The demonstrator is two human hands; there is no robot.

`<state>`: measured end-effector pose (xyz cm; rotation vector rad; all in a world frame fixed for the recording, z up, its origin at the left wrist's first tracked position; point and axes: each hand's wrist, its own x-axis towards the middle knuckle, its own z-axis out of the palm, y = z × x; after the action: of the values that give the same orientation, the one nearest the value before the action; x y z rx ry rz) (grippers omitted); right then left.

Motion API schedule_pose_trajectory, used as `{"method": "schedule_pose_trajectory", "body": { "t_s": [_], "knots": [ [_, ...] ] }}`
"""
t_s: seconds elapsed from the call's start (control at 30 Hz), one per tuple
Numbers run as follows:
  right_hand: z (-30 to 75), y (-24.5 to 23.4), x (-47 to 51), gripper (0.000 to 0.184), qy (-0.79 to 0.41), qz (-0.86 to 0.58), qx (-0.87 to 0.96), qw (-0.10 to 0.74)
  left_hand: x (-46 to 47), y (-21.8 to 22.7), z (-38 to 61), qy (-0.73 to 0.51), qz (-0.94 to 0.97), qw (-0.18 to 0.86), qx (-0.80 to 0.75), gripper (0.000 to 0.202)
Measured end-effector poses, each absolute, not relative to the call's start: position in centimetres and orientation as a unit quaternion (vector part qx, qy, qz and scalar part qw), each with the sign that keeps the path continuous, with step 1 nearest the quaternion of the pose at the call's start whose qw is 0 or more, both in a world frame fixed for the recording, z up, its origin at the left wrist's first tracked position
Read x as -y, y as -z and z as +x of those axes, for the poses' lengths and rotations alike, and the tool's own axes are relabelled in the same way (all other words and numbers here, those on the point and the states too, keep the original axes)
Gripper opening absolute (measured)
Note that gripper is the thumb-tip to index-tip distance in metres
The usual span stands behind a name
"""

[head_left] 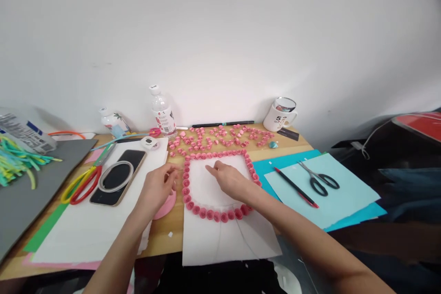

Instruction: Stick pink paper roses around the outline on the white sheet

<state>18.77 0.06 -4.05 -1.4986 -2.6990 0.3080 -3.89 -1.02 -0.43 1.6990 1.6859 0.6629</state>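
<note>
A white sheet of paper (203, 243) lies in front of me, with pink rolled paper roses (210, 214) set side by side along a rounded-square outline and faint pencil lines below it. My right hand (231, 183) is over the inside of the outline, one fingertip stretched left and the other fingers curled. Whatever it holds, if anything, is too small to see. Just left of the sheet is my left hand (156, 190), thumb and fingers drawn together; their contents cannot be made out. A pink paper disc (166, 206) lies partly under it.
Loose pink paper curls (220, 135) lie behind the sheet. At left are a phone (119, 179) under a tape roll (109, 188), and red-and-yellow scissors (84, 185). A bottle (161, 112) and mug (275, 117) stand near the wall. Black scissors (319, 181) and a pencil (294, 186) lie right.
</note>
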Motion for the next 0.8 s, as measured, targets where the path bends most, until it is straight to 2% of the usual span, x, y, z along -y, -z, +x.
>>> {"method": "schedule_pose_trajectory", "body": {
  "t_s": [0.17,0.3,0.43,0.53,0.6,0.7,0.73,0.8],
  "knots": [
    [17.0,5.7,-1.4,0.045,-0.061,-0.458,0.886,-0.030,1.3,0.7,-3.4,-0.362,0.603,0.342,-0.623,0.032],
    [16.4,5.7,-1.1,0.040,-0.063,-0.464,0.884,-0.006,1.5,1.5,-2.0,-0.361,0.597,0.351,-0.624,0.028],
    [16.5,4.2,-1.4,0.030,-0.081,-0.457,0.885,0.026,1.6,1.7,-1.5,-0.350,0.613,0.318,-0.633,0.028],
    [19.7,2.2,0.5,0.026,-0.140,-0.459,0.869,0.121,1.3,1.5,-2.2,-0.343,0.630,0.273,-0.641,0.025],
    [23.2,1.3,3.3,0.023,-0.344,-0.429,0.772,0.319,0.6,1.5,-2.5,-0.330,0.656,0.228,-0.640,0.023],
    [28.5,1.1,8.4,0.059,-0.479,-0.361,0.637,0.484,-1.5,1.9,-2.1,-0.297,0.724,0.152,-0.604,0.022],
    [29.8,1.3,9.9,0.062,-0.496,-0.355,0.611,0.504,-2.4,2.1,-1.7,-0.280,0.750,0.124,-0.587,0.023],
    [31.6,2.0,12.2,0.050,-0.490,-0.400,0.588,0.505,-4.1,2.6,-0.8,-0.223,0.793,0.067,-0.563,0.024]
  ]
}}
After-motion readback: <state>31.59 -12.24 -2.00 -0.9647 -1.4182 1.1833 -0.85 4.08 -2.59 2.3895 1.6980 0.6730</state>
